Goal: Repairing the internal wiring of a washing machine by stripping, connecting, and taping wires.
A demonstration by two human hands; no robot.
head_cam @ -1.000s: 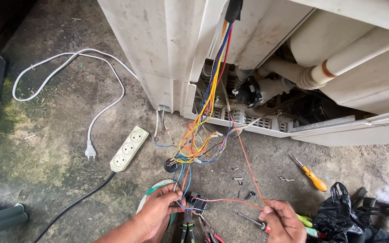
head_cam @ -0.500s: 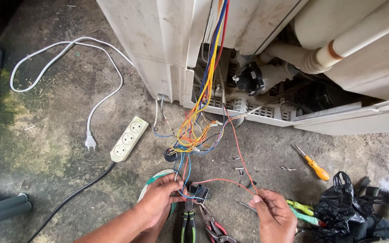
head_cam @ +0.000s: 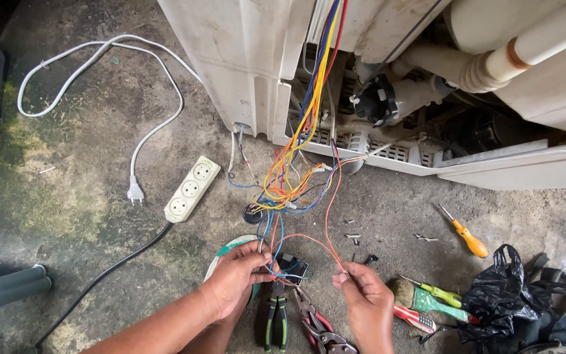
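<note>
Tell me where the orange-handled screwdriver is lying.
In the head view, the orange-handled screwdriver lies on the concrete floor at right, below the opened appliance and above the black plastic bag.
</note>
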